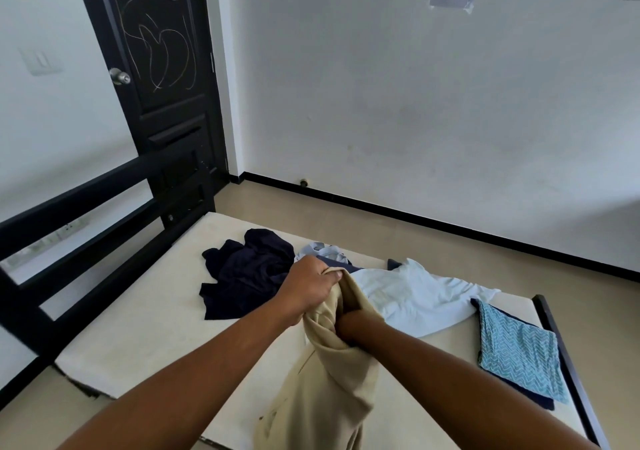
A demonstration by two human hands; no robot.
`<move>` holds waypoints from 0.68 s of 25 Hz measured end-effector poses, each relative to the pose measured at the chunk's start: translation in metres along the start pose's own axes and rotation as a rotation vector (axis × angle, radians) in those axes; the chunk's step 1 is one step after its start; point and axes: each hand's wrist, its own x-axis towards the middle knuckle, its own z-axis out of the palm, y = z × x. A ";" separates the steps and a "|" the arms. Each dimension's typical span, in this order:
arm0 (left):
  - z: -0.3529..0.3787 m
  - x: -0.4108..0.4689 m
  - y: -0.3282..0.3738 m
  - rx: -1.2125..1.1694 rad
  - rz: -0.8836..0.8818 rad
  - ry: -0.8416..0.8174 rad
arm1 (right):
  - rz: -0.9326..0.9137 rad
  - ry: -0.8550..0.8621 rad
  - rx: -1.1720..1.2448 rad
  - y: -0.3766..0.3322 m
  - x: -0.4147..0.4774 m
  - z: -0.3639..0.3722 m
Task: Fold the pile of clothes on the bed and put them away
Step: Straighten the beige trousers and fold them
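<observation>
A beige garment [329, 380] hangs in front of me above the bed. My left hand [308, 287] grips its upper edge. My right hand [349, 325] is pushed inside the fabric, so its fingers are hidden. Behind my hands a crumpled dark navy garment [246, 273] lies on the mattress [138, 342]. A white T-shirt [412, 297] is spread to the right, with a light grey piece [322, 250] beyond it. A folded blue zigzag-patterned cloth [519, 349] lies near the bed's right edge.
A black headboard [86, 228] runs along the left of the bed and a dark bed rail [568, 363] borders the right. A black door [156, 69] stands in the far corner. Beige floor [415, 238] lies between bed and white wall.
</observation>
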 end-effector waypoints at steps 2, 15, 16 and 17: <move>-0.001 0.003 0.000 -0.023 0.000 0.016 | -0.080 0.032 0.088 0.010 0.002 -0.006; 0.002 -0.018 -0.007 -0.264 -0.129 0.034 | -0.612 0.877 1.925 0.117 -0.057 -0.121; -0.001 -0.022 -0.003 -0.182 -0.186 -0.087 | -0.643 0.838 1.967 0.116 -0.056 -0.120; -0.007 -0.025 0.002 -0.059 -0.225 -0.160 | -0.643 0.809 1.969 0.113 -0.054 -0.118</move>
